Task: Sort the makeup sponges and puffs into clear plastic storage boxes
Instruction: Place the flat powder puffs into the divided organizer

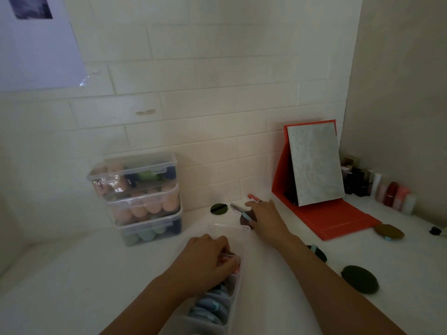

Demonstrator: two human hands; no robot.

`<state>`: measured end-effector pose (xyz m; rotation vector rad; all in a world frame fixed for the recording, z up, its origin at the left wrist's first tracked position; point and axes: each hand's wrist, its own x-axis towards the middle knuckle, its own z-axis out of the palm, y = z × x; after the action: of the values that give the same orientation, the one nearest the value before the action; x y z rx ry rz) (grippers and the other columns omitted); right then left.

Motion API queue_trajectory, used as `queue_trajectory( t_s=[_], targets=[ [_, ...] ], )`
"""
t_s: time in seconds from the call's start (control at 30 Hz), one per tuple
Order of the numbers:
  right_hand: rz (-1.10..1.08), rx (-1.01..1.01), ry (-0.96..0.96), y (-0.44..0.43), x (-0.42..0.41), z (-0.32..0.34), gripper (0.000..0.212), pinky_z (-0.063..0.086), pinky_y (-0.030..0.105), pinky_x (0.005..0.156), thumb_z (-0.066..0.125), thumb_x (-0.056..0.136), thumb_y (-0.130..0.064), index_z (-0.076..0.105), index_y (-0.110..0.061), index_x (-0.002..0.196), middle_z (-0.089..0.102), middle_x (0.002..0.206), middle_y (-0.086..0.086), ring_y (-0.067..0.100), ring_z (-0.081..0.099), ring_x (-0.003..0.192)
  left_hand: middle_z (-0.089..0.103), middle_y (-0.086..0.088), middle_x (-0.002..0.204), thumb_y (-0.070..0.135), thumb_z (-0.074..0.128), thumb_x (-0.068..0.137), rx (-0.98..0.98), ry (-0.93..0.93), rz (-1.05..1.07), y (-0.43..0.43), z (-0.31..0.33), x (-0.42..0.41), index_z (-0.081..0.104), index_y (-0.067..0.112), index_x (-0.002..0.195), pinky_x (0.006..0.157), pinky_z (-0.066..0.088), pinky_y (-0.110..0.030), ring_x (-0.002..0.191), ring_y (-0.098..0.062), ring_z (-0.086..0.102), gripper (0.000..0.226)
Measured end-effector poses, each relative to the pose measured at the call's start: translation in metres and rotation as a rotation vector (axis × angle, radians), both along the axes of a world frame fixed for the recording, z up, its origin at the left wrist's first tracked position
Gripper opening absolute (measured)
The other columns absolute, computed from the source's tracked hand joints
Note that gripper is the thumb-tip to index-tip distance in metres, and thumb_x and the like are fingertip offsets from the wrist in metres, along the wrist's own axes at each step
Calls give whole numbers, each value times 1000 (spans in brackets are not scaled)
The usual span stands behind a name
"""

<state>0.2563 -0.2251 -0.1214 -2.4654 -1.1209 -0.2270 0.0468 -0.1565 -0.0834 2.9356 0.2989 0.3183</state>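
Observation:
An open clear plastic box [238,229] lies in front of me, with blue puffs [212,304] stacked upright at its near end. My left hand [208,258] is inside the box with fingers curled on pink puffs [235,263]. My right hand [263,217] reaches past the box's far end and touches a brown puff [243,220] with a blue ribbon lying on the counter. Whether it grips that puff I cannot tell.
Three closed clear boxes [142,197] of sponges are stacked at the back left. Dark green puffs [219,209] [360,279] [319,253], an olive puff [388,232], a pink pen [254,198], a red folding mirror [316,170] and cosmetic bottles [387,189] sit on the white counter [96,274].

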Motion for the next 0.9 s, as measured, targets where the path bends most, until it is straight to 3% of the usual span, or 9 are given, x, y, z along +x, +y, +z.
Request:
queue_trajectory(
  t_s=[0.07,0.17,0.3,0.53,0.6,0.67,0.8,0.83,0.9],
  targets=[
    [30,129,66,-3,-4,5,43,17,28,114,61,89,-18,52,-18,131,48,141,3,18,39,133,59,6,90,56,42,88,-5,-12,1,-1,0,0,57,27,95,81,42,-24,84,-9,51,33],
    [88,342,221,-10,-15,25,24,43,20,92,64,86,-15,67,-15,110,65,114,3,16,59,106,55,9,93,56,43,87,-19,-38,-14,0,0,-2,59,27,95,81,42,-23,87,-7,46,34],
    [248,438,368,-26,-38,79,18,47,10,71,69,82,-11,70,-16,99,66,92,-6,6,60,82,42,12,98,58,43,86,24,-36,8,1,0,-3,62,31,102,90,34,-25,95,-8,37,37],
    [362,97,278,-32,-85,102,14,49,13,65,70,80,-14,69,-18,93,62,82,-12,1,59,75,47,10,96,70,33,74,-2,-1,43,1,1,-3,63,30,102,87,33,-28,92,-8,39,57],
    [375,12,254,-30,-93,96,14,46,10,63,68,81,-14,70,-15,95,65,88,-7,2,58,75,49,13,97,66,40,76,-50,-32,33,1,0,-3,64,31,99,87,32,-28,92,-7,41,48],
    [371,-83,153,-28,-99,91,16,42,9,61,63,84,-11,71,-13,97,68,96,-1,7,60,80,45,17,85,62,43,77,-56,-56,32,1,0,-3,65,33,98,82,30,-26,87,-6,41,43],
    [313,-260,9,-17,-106,81,23,50,25,75,55,85,-4,73,-9,99,69,100,8,19,64,90,41,13,81,62,40,77,-28,-60,40,3,-2,0,67,33,98,79,29,-27,85,-8,39,45],
    [296,-297,-18,-16,-107,81,23,53,28,73,56,84,-5,74,-10,97,69,97,8,19,64,84,41,13,82,64,38,75,-28,-71,33,3,-2,-1,67,33,98,79,29,-27,86,-7,39,48],
    [289,-322,-48,-17,-106,83,19,48,22,56,61,80,-7,76,-11,92,69,87,7,14,56,64,43,13,89,70,33,68,-37,-105,10,4,-2,-2,67,34,97,81,32,-26,89,-7,39,58]
  ],
)
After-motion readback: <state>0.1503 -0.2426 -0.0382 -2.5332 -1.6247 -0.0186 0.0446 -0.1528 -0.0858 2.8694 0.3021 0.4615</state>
